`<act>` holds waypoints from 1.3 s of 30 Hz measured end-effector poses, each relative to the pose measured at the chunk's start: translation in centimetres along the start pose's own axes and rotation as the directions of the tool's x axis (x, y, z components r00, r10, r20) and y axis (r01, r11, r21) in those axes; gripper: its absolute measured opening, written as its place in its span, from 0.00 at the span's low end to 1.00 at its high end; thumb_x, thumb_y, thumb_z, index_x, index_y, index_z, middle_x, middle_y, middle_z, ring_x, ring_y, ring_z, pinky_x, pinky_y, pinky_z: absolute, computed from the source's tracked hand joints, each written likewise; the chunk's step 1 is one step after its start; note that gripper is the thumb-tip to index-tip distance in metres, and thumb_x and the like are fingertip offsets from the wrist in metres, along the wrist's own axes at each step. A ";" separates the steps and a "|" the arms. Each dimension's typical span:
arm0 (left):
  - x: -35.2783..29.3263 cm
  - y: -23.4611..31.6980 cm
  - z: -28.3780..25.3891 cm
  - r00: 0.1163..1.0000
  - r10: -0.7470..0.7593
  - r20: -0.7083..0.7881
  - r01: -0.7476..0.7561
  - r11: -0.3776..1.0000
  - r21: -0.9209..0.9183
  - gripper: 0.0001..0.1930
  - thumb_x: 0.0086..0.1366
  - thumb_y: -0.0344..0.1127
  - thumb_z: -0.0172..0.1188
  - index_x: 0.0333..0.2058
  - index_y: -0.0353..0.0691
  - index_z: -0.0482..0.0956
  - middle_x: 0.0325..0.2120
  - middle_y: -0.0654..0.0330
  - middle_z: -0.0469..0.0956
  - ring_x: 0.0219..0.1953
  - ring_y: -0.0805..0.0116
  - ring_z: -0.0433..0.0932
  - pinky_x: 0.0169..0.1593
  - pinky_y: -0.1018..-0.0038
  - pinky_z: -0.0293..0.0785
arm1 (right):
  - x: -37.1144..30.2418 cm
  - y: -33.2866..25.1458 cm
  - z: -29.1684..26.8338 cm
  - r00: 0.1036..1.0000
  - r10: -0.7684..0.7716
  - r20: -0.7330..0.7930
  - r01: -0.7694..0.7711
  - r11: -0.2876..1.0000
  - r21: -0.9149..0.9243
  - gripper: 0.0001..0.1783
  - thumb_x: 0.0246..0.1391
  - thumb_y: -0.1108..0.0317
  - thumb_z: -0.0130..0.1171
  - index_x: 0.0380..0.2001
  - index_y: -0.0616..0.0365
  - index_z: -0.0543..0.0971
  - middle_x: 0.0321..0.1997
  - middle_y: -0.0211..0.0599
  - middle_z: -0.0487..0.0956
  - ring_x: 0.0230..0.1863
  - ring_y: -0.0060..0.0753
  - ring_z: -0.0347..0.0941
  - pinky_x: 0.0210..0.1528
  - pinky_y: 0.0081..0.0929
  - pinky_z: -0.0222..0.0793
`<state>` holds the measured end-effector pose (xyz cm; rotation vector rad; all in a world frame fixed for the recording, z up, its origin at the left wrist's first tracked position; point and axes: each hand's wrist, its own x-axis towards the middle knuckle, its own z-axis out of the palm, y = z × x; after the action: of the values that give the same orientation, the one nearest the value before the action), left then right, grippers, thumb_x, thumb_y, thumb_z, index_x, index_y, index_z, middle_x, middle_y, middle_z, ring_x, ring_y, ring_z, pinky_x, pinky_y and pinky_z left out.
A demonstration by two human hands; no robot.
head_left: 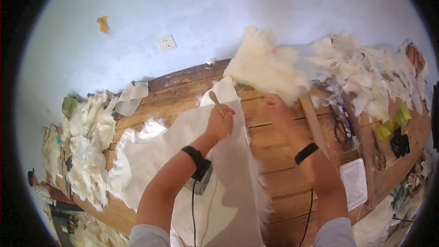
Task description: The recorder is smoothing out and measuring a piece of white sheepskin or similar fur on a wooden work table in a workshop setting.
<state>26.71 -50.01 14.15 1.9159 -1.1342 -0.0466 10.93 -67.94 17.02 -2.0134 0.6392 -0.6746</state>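
Observation:
In my left hand (221,121), closed fingers hold a slim tool with a pale rounded end (212,96); its other end is hidden by the hand. Beneath that hand lies a large pale hide (224,169), smooth side up, with white fur showing along its right edge. My right hand (274,108) is over the bare boards, just below a fluffy cream fur piece (270,66) at the table's far side. Motion blurs its fingers, so whether they grip the fur is unclear.
Heaps of fur scraps lie on the wooden table (283,192) at left (89,142) and right. A white rectangular tray (354,184), yellow-green strips (392,123) and a black bundle (400,144) sit at right. Cables trail from both wrists. Another person (43,192) is at far left.

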 end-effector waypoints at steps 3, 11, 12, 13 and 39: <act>2.7 -2.1 -0.5 0.973 -0.230 -0.002 0.222 0.939 -0.263 0.14 0.63 0.37 0.45 0.38 0.37 0.76 0.30 0.55 0.76 0.35 0.63 0.74 0.42 0.68 0.70 | 1.9 5.9 0.4 0.987 0.107 0.120 -0.099 0.992 -0.077 0.25 0.53 0.58 0.59 0.50 0.62 0.73 0.36 0.37 0.78 0.33 0.27 0.75 0.38 0.26 0.72; 7.0 -4.0 4.3 0.983 -0.181 0.004 0.174 0.940 -0.294 0.14 0.67 0.39 0.43 0.39 0.36 0.74 0.32 0.60 0.75 0.39 0.71 0.70 0.47 0.73 0.66 | 5.1 5.3 5.3 0.976 0.117 0.183 -0.094 0.987 -0.133 0.20 0.53 0.56 0.58 0.41 0.61 0.80 0.32 0.38 0.81 0.31 0.26 0.76 0.37 0.26 0.71; 7.0 -4.6 4.7 0.988 -0.153 -0.021 0.139 0.939 -0.314 0.14 0.67 0.38 0.43 0.39 0.36 0.74 0.33 0.60 0.75 0.39 0.70 0.70 0.48 0.73 0.66 | 5.4 5.1 6.0 0.976 0.124 0.179 -0.098 0.984 -0.146 0.19 0.52 0.55 0.58 0.40 0.60 0.80 0.31 0.38 0.81 0.31 0.27 0.77 0.37 0.26 0.71; 7.0 -5.2 5.0 0.991 -0.127 -0.047 0.104 0.938 -0.332 0.14 0.67 0.38 0.43 0.39 0.36 0.74 0.33 0.60 0.75 0.39 0.70 0.70 0.48 0.72 0.66 | 5.8 5.0 6.7 0.975 0.130 0.178 -0.102 0.982 -0.159 0.19 0.52 0.55 0.57 0.39 0.60 0.80 0.31 0.39 0.81 0.30 0.29 0.77 0.37 0.26 0.71; 7.7 -6.5 5.7 0.977 -0.214 -0.012 0.208 0.961 -0.182 0.17 0.67 0.44 0.42 0.41 0.41 0.76 0.25 0.51 0.78 0.32 0.55 0.77 0.39 0.65 0.71 | 10.1 4.9 9.8 0.945 0.078 0.317 0.013 0.961 -0.275 0.10 0.45 0.61 0.56 0.26 0.53 0.81 0.29 0.43 0.79 0.32 0.46 0.76 0.35 0.39 0.70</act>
<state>33.22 -58.08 9.05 1.8605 -0.8697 -0.2272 23.94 -71.19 10.46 -2.2981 0.5888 -0.2289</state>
